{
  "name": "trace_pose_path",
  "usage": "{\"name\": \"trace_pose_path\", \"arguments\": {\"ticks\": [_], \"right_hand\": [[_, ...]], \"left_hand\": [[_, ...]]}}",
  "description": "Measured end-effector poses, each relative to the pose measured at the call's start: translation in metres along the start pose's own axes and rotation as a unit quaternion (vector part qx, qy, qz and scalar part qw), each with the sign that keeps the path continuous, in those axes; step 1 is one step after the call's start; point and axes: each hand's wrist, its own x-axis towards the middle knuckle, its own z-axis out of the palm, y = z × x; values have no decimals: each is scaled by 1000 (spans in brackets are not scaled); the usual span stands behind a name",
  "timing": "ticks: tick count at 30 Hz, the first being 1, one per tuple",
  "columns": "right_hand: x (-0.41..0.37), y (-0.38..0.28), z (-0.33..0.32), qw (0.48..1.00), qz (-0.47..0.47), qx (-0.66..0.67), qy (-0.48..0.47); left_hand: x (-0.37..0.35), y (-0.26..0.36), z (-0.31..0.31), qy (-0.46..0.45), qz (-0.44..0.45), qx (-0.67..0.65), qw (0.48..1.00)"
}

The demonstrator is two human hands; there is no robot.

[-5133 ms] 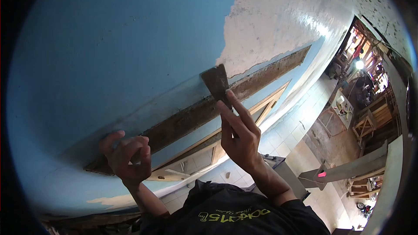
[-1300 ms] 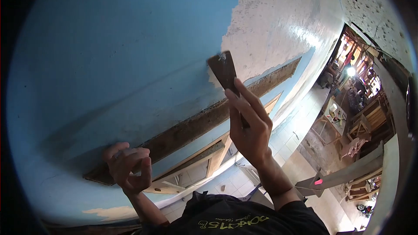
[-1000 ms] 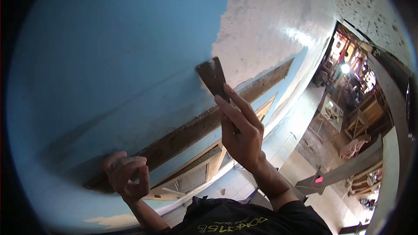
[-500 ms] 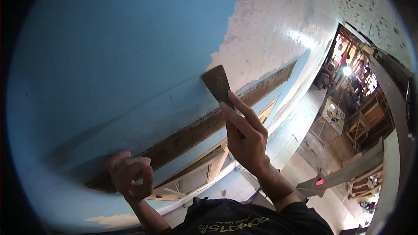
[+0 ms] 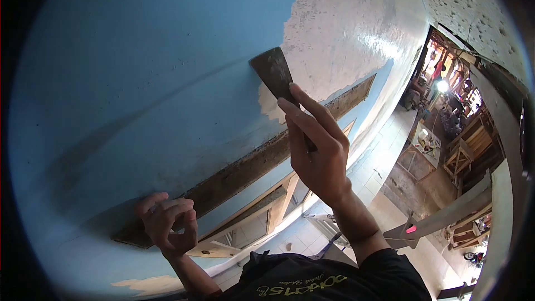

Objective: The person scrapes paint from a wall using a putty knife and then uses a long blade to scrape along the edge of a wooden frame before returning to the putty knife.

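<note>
My right hand (image 5: 320,145) grips a putty knife (image 5: 273,72), thumb and fingers wrapped about its handle. The broad, dull metal blade lies at the ragged border between blue paint and the bare, whitish patch of the wall (image 5: 351,28). Lower left, my left hand (image 5: 170,226) is loosely curled with gaps between its fingers and nothing visible in it. It overlaps the lower end of a long dark wooden beam (image 5: 245,170) set along the wall.
Below the beam is a wooden-framed window (image 5: 276,212). A tiled floor (image 5: 373,161) runs along the wall's foot. Farther off at right stand a small table (image 5: 426,145) with things on it and wooden furniture (image 5: 462,159). A bright light shines at the far end.
My right hand and the putty knife have moved up the wall. A fresh strip of blue paint is gone below the blade, leaving whitish surface. The left hand stays nearly still.
</note>
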Motion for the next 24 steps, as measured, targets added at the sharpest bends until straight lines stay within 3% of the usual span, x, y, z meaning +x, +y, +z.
{"name": "trace_pose_path", "arguments": {"ticks": [6, 10, 13, 18, 21, 24], "right_hand": [[-5, 17, 5, 993, -92, -62, 34], [13, 0, -4, 1000, 1, -14, 14], [-16, 15, 5, 996, -64, -55, 25], [-16, 16, 8, 999, -17, -19, 41], [-22, 12, 0, 1000, -6, -25, 4], [-67, 35, 9, 998, -9, -55, -13]], "left_hand": [[-4, -2, -4, 6, -10, -3, 1000], [-1, -2, -3, 4, -9, -3, 1000], [0, 0, -6, 8, -10, -4, 1000], [1, -1, -4, -5, -7, -9, 1000], [-2, -2, -4, -14, -8, -8, 1000], [-4, -1, -7, -9, -31, -6, 999]]}}
